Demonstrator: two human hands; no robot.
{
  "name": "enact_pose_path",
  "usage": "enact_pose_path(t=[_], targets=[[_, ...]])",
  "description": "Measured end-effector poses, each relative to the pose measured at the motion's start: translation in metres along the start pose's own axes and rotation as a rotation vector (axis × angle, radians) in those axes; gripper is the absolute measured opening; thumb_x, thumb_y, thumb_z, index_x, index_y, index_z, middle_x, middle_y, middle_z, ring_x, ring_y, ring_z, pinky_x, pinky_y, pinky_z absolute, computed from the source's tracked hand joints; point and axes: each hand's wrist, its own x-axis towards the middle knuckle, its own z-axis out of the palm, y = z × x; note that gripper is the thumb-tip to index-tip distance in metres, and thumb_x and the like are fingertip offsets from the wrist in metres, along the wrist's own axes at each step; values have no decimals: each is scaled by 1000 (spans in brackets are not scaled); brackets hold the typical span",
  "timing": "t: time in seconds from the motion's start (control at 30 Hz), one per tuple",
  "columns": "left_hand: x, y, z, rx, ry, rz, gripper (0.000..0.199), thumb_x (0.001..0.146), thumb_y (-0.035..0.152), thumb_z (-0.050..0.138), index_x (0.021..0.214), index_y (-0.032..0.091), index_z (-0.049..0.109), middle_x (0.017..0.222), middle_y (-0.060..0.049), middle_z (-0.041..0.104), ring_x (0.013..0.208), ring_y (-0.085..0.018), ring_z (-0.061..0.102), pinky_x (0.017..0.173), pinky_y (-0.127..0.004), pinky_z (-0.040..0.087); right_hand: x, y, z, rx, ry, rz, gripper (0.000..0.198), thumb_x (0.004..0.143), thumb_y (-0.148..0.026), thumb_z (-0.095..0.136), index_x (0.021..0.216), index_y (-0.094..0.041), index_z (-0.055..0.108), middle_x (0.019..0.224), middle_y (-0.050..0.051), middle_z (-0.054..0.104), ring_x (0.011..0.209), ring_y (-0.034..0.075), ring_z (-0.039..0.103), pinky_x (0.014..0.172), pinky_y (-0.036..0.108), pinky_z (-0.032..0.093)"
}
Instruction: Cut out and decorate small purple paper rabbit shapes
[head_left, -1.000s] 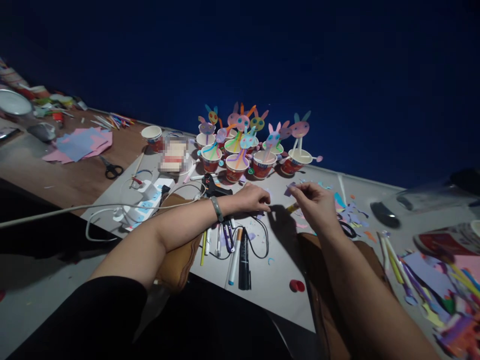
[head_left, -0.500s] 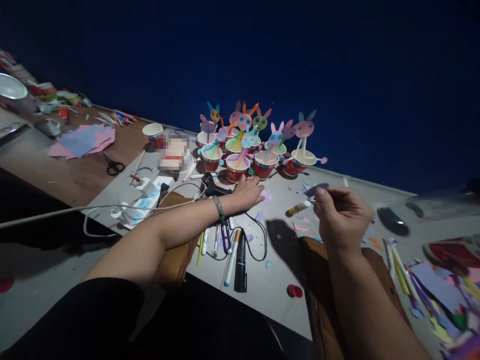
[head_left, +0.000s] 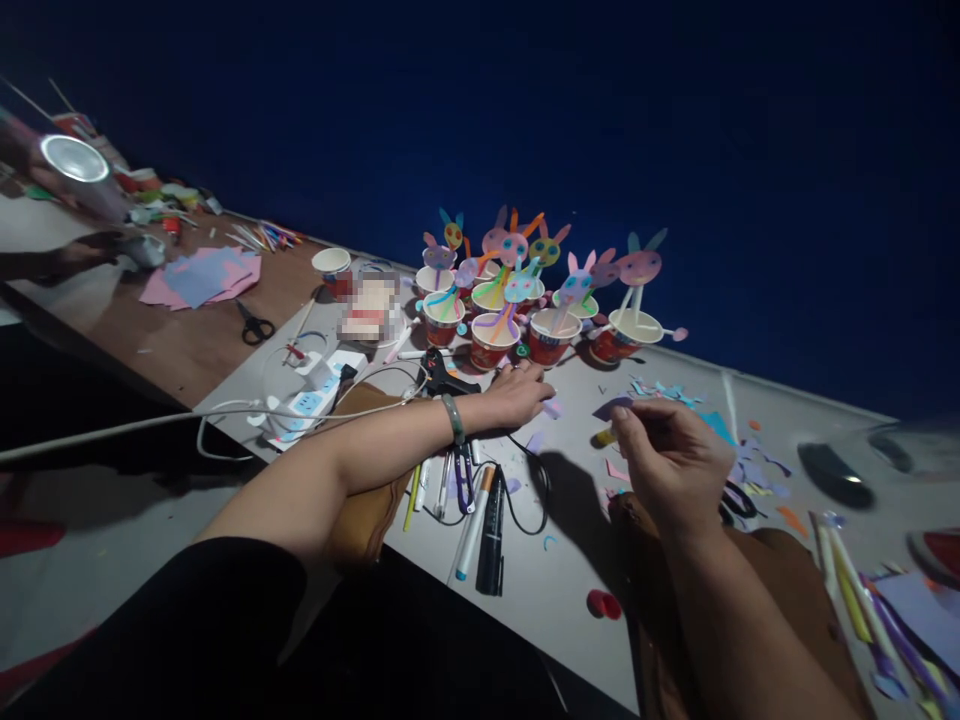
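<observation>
My right hand [head_left: 679, 460] is raised over the right part of the table, thumb and fingers pinching a small purple paper piece [head_left: 612, 408]. Just below it lies a yellow glue stick [head_left: 602, 438], partly covered by the hand. My left hand [head_left: 521, 395], palm down, rests on the table with its fingers stretched out and holding nothing. Beside its fingertips is a pale purple paper scrap [head_left: 553, 408]. A black glue gun [head_left: 446, 378] lies left of that hand. Behind it stand several paper cups [head_left: 495, 345] bearing colourful rabbit-eared paper faces [head_left: 519, 284].
Near the front lie a black marker [head_left: 491, 540], a white marker [head_left: 472, 530] and a red cap [head_left: 604, 604]. A white power strip [head_left: 315, 405] with cables, black scissors [head_left: 255, 325] and stacked paper [head_left: 199, 278] are left. At the far left, a co-worker's hand [head_left: 94, 250] shows.
The whole view has shifted, so the table things sit farther right. My right hand, still pinching the purple paper, has come closer to my left hand, which stays on the table.
</observation>
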Motion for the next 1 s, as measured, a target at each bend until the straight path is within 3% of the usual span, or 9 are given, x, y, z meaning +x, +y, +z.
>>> enact_pose_path(t=[0.23, 0.4, 0.5, 0.57, 0.7, 0.83, 0.9, 1.0], targets=[[1, 0, -5, -82, 1, -33, 27, 88, 25, 49, 108, 19, 65, 122, -10, 57, 115, -26, 49, 96, -41, 40, -1, -3, 2, 6, 34, 31, 19, 81, -41, 73, 84, -23, 67, 71, 2, 66, 53, 15, 60, 46, 29, 46], [1, 0, -11, -322, 45, -73, 21, 87, 24, 53, 99, 16, 67, 99, -8, 68, 96, -20, 59, 86, -33, 44, 0, -5, 4, 101, 21, 112, 21, 80, -41, 74, 83, -23, 66, 65, 0, 62, 50, 13, 55, 43, 27, 42], [-2, 2, -18, -517, 131, -57, 21, 86, 23, 55, 100, 13, 67, 93, -6, 69, 84, -15, 60, 78, -27, 45, 2, -5, 5, 187, 11, 137, 19, 80, -39, 74, 81, -22, 65, 68, -1, 61, 47, 10, 49, 41, 26, 40], [-5, 4, -24, -593, 215, -28, 21, 86, 26, 57, 99, 13, 67, 93, -5, 70, 82, -14, 60, 75, -26, 45, 4, -5, 6, 205, 2, 120, 19, 80, -38, 74, 79, -22, 64, 81, 1, 63, 50, 9, 50, 42, 26, 42], [-14, 10, -36, -623, 342, 100, 20, 88, 25, 55, 101, 14, 67, 99, -6, 72, 91, -15, 63, 83, -27, 44, 6, -6, 8, 140, -56, 108, 20, 79, -39, 74, 75, -21, 65, 100, 5, 64, 60, 11, 58, 50, 27, 52], [-23, 18, -44, -471, 359, 124, 19, 89, 22, 55, 101, 19, 68, 106, -5, 73, 103, -18, 62, 98, -35, 36, 4, -10, 10, 145, -100, 139, 19, 80, -38, 74, 75, -20, 67, 106, 7, 64, 58, 10, 59, 51, 28, 53], [-27, 22, -47, -423, 341, 127, 20, 90, 23, 53, 102, 20, 68, 107, -4, 73, 104, -19, 62, 100, -37, 34, 3, -11, 10, 160, -96, 151, 17, 80, -36, 74, 77, -20, 68, 100, 6, 65, 56, 9, 58, 51, 28, 52], [-29, 25, -47, -456, 340, 141, 20, 91, 23, 51, 101, 19, 68, 104, -5, 73, 102, -18, 62, 102, -38, 33, 3, -12, 10, 149, -87, 148, 15, 81, -35, 73, 78, -21, 68, 75, 2, 64, 55, 11, 55, 52, 27, 49]])
